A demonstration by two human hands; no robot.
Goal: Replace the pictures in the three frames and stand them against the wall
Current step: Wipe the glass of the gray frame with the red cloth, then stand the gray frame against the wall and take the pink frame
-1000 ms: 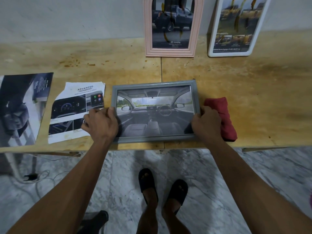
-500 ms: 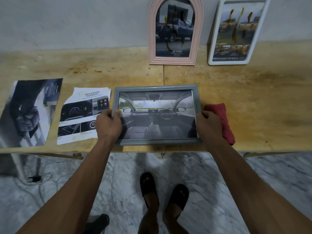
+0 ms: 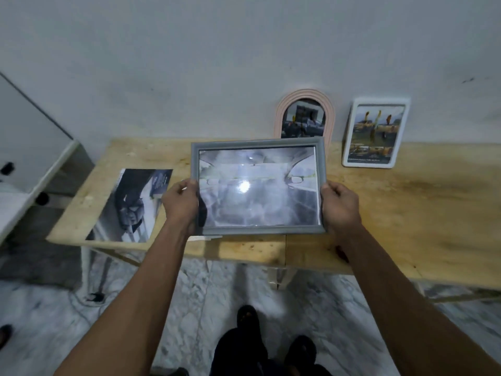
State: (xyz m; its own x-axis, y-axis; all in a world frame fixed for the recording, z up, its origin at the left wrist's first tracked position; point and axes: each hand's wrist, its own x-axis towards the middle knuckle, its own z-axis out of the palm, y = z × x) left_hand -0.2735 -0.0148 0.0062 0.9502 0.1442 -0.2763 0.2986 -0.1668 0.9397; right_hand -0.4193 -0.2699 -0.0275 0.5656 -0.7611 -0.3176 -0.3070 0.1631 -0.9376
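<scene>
Dim, flat indoor light, cool and greyish on the wall [image 3: 244, 63]. A bright white glare spot sits in the glass of the grey frame [image 3: 258, 185], washing its picture to a milky haze. Soft shadow pools under the bench [image 3: 406, 213]. The whole view is slightly soft, and wide-angle distortion bows the bench edge and stretches the forearms toward the corners.

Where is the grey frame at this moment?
In the head view the grey frame is centre, held off the table between the left hand and right hand, in front of the pink arched frame.
</scene>
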